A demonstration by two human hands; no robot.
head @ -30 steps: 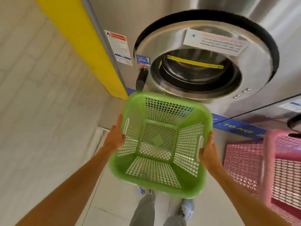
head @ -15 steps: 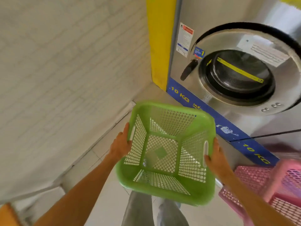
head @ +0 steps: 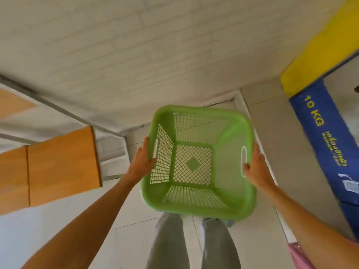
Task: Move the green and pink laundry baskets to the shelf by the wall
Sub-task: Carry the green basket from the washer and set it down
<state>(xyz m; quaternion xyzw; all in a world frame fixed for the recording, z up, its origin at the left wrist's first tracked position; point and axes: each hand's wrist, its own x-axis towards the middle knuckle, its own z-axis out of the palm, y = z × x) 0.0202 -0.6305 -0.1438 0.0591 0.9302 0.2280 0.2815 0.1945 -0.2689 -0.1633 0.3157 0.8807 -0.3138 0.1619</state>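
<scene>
I hold an empty green laundry basket (head: 198, 162) in front of me, above the floor and my legs. My left hand (head: 140, 163) grips its left rim by the handle slot. On the opposite rim, my right hand (head: 254, 169) is closed beside the other slot. A corner of the pink basket (head: 297, 255) shows at the bottom right edge, behind my right forearm. The wooden shelf (head: 60, 166) with a metal frame stands to the left, against the white brick wall.
The white brick wall (head: 155, 45) fills the top of the view. A washing machine's blue 10 KG base strip (head: 326, 140) and yellow panel (head: 318, 49) run along the right. Pale floor tiles (head: 126, 239) lie below me.
The view has swung left, away from the washing machine door and toward the wall and the shelf. The green basket stays in both hands. The pink basket has slid almost out of view.
</scene>
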